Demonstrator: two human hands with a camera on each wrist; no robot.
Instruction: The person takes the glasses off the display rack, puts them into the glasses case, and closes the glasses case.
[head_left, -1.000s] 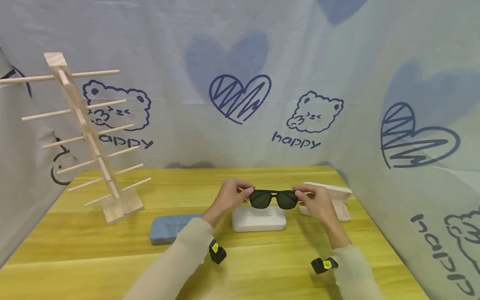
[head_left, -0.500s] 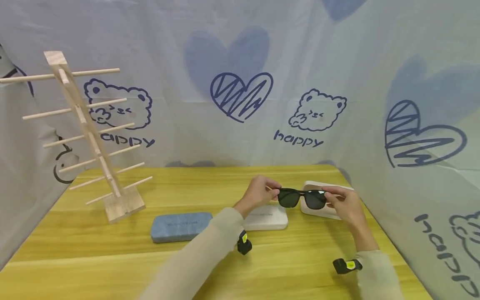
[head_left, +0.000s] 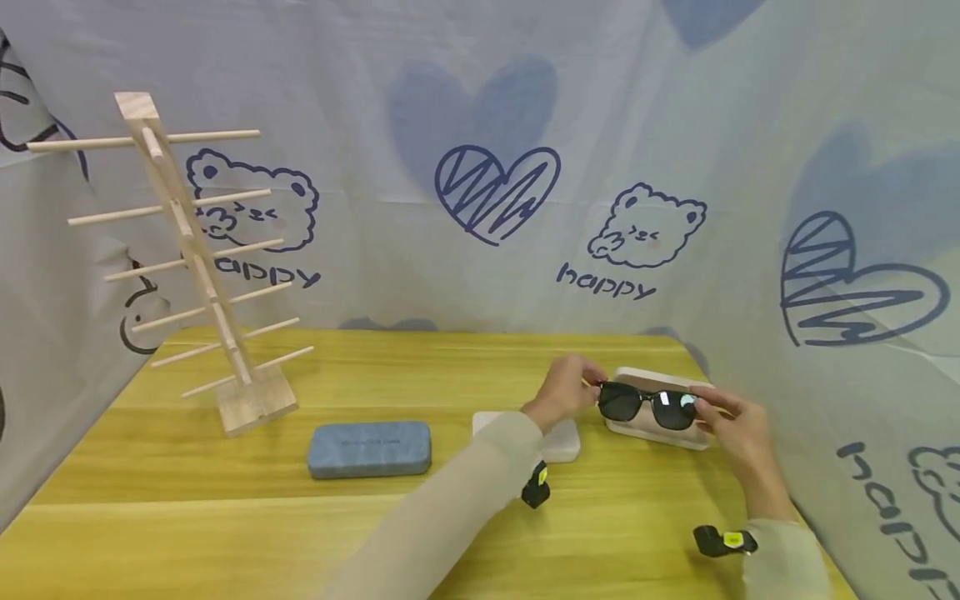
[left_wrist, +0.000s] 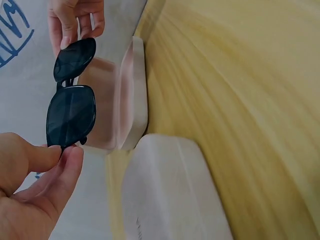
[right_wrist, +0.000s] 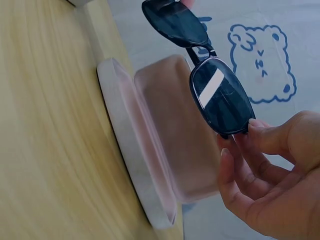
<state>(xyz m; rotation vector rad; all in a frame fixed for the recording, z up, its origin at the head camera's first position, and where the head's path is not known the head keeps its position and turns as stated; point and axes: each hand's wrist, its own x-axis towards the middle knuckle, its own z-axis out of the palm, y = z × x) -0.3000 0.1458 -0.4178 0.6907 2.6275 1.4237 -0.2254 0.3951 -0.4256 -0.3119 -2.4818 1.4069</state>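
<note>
A pair of black sunglasses (head_left: 619, 402) hangs in front of an open glasses case (head_left: 643, 433), pale outside and pink inside. My left hand (head_left: 566, 387) pinches one end of the frame between thumb and fingers. At the other end, my right hand (head_left: 738, 427) pinches the corner of the frame. In the right wrist view the open case (right_wrist: 172, 125) has nothing visible inside it, and the sunglasses (right_wrist: 222, 95) are held apart from it. Below my left forearm lies a closed white glasses case (head_left: 562, 443), partly hidden by the sleeve.
A closed blue glasses case (head_left: 369, 450) lies left of the white one on the wooden table (head_left: 247, 533). At the back left stands a wooden rack (head_left: 201, 258) with several pegs sticking out. A printed curtain (head_left: 375, 275) hangs behind and along the sides.
Both hands have carried the sunglasses rightward, from above the closed white case to in front of the open case. The blue case is now fully uncovered. The head view has shifted slightly.
</note>
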